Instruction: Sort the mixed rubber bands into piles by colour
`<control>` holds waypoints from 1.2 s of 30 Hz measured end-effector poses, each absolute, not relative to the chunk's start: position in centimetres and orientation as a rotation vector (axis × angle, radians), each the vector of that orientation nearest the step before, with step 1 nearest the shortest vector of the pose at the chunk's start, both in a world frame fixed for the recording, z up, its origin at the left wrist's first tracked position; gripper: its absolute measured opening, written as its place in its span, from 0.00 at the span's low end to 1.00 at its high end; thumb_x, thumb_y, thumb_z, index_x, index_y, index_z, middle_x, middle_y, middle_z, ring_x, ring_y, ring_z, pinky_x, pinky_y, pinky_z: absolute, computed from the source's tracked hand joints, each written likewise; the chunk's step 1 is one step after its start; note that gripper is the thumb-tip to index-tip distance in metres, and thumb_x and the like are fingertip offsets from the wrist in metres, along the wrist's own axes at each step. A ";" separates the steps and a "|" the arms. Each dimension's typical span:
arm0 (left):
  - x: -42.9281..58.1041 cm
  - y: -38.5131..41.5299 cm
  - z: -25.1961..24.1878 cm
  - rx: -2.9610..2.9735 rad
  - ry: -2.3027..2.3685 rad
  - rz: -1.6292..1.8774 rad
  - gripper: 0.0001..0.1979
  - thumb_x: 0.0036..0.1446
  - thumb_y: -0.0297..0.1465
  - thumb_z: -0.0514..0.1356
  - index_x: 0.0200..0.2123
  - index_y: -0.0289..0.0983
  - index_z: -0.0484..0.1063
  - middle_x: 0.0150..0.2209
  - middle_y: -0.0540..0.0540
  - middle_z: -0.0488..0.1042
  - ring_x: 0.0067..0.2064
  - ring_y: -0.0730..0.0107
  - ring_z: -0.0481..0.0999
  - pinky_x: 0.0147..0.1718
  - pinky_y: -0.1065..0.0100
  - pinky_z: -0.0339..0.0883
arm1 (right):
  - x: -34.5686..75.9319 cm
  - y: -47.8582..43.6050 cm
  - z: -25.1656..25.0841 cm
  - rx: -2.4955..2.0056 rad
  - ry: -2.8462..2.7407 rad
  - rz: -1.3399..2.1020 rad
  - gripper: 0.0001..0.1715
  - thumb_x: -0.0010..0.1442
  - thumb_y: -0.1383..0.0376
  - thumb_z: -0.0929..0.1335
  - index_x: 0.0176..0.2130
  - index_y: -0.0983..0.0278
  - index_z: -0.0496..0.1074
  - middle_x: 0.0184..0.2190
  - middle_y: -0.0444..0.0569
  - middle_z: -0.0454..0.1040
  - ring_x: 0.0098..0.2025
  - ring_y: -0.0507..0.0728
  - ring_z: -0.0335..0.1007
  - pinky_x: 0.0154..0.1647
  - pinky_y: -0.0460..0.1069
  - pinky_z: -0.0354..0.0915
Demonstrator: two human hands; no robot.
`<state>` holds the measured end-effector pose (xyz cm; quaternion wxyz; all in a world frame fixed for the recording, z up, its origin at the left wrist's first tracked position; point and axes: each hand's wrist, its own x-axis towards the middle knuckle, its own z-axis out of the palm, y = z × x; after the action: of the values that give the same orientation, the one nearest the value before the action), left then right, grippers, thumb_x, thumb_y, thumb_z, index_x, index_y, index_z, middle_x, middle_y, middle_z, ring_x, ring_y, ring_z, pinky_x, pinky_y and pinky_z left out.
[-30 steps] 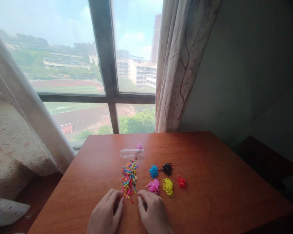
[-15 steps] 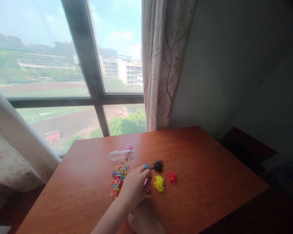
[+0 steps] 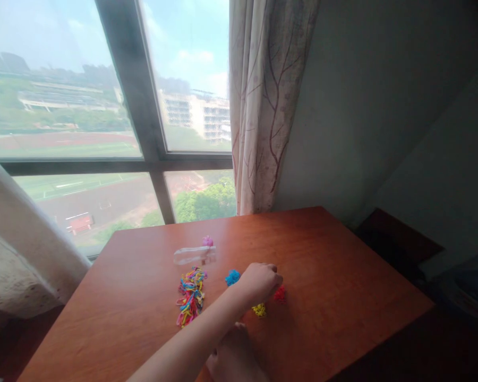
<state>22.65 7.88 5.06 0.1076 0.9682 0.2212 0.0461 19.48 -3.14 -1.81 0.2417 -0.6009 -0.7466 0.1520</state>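
Observation:
My left hand (image 3: 263, 278) reaches across from the lower left, fingers curled down beside a pile of red rubber bands (image 3: 280, 294). Whatever its fingertips hold is hidden beneath the hand. Yellow rubber bands (image 3: 258, 310) lie just below it, partly covered. Near the wrist sits a blue heap of bands (image 3: 232, 277). The black heap is out of sight behind the hand. My right hand (image 3: 234, 353) rests low on the table under the left forearm, its fingers mostly hidden. Left of the forearm is a mixed multicoloured pile of rubber bands (image 3: 191, 297).
A clear plastic item (image 3: 193, 255) lies toward the back of the wooden table (image 3: 334, 297), with a small pink bunch (image 3: 207, 241) beside it. Beyond the table are a window (image 3: 199, 191) and a patterned curtain (image 3: 258, 132).
My left hand has moved right, from beside the blue and pink bands to near the red ones. It now covers the black heap; the blue one is uncovered. My right hand stays low.

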 end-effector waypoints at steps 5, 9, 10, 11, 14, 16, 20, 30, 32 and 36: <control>22.0 8.1 5.1 2.805 0.662 0.164 0.06 0.57 0.29 0.60 0.34 0.42 0.78 0.34 0.46 0.77 0.32 0.67 0.78 0.30 0.71 0.68 | 19.5 -3.1 -1.8 -1.590 -2.025 0.402 0.16 0.47 0.76 0.65 0.31 0.59 0.77 0.31 0.45 0.81 0.31 0.57 0.78 0.31 0.45 0.64; 20.4 7.9 6.3 2.734 0.710 0.256 0.07 0.57 0.29 0.60 0.36 0.42 0.78 0.36 0.47 0.78 0.34 0.67 0.78 0.32 0.71 0.69 | 19.8 -3.3 -1.2 -1.632 -2.008 0.421 0.12 0.48 0.76 0.66 0.28 0.60 0.74 0.28 0.44 0.80 0.28 0.55 0.76 0.28 0.44 0.60; 19.7 7.7 6.7 2.712 0.727 0.287 0.08 0.57 0.28 0.59 0.37 0.42 0.78 0.37 0.47 0.78 0.35 0.68 0.78 0.32 0.72 0.68 | 19.9 -3.3 -1.0 -1.638 -2.000 0.427 0.11 0.48 0.75 0.66 0.27 0.60 0.73 0.26 0.43 0.79 0.27 0.54 0.75 0.27 0.43 0.59; 18.9 7.5 7.1 2.690 0.746 0.318 0.08 0.58 0.28 0.59 0.38 0.42 0.78 0.37 0.47 0.78 0.35 0.68 0.78 0.33 0.73 0.68 | 19.9 -3.4 -0.9 -1.641 -1.990 0.436 0.10 0.49 0.75 0.66 0.25 0.61 0.72 0.25 0.43 0.78 0.25 0.53 0.73 0.25 0.43 0.58; 15.8 6.5 8.0 2.623 0.834 0.422 0.10 0.61 0.28 0.55 0.40 0.41 0.76 0.37 0.47 0.77 0.34 0.71 0.77 0.32 0.74 0.67 | 19.9 -3.5 -0.9 -1.618 -1.916 0.445 0.09 0.51 0.72 0.66 0.22 0.61 0.68 0.20 0.41 0.73 0.21 0.50 0.68 0.22 0.42 0.54; 13.3 5.6 8.0 2.516 0.936 0.590 0.11 0.62 0.27 0.53 0.39 0.40 0.76 0.33 0.48 0.76 0.32 0.72 0.75 0.31 0.74 0.66 | 20.1 -3.7 -1.1 -1.541 -1.826 0.447 0.09 0.55 0.69 0.65 0.24 0.61 0.69 0.19 0.40 0.71 0.20 0.50 0.67 0.22 0.42 0.54; 7.8 3.8 6.1 2.267 1.147 0.912 0.11 0.63 0.31 0.52 0.35 0.38 0.74 0.27 0.49 0.75 0.24 0.75 0.70 0.24 0.75 0.64 | 22.3 -4.5 -1.4 -1.404 -1.657 0.380 0.14 0.64 0.62 0.62 0.30 0.61 0.73 0.19 0.42 0.70 0.21 0.51 0.67 0.23 0.42 0.59; -0.7 2.0 1.0 2.152 1.415 1.012 0.10 0.59 0.37 0.58 0.33 0.41 0.78 0.29 0.49 0.81 0.27 0.70 0.78 0.26 0.76 0.72 | 34.8 -5.0 -2.7 -1.671 -1.316 0.189 0.24 0.63 0.47 0.65 0.33 0.62 0.78 0.25 0.50 0.77 0.25 0.55 0.74 0.28 0.44 0.69; -0.7 1.7 0.7 2.178 1.421 1.003 0.09 0.59 0.36 0.58 0.33 0.42 0.78 0.30 0.50 0.81 0.28 0.70 0.79 0.28 0.77 0.72 | 35.5 -4.8 -2.9 -1.710 -1.335 0.183 0.26 0.64 0.46 0.64 0.34 0.62 0.78 0.23 0.49 0.76 0.23 0.54 0.72 0.27 0.44 0.68; 0.3 1.0 0.8 2.253 1.387 0.978 0.09 0.60 0.35 0.57 0.36 0.43 0.77 0.32 0.51 0.81 0.29 0.72 0.80 0.29 0.77 0.73 | 35.7 -4.6 -3.3 -1.768 -1.359 0.171 0.27 0.66 0.46 0.62 0.35 0.63 0.78 0.23 0.48 0.74 0.24 0.54 0.72 0.27 0.44 0.67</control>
<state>0.30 1.04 0.85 0.1598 0.7885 0.4854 0.3422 35.67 -4.57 -3.26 0.4374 -0.7108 -0.5466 0.0686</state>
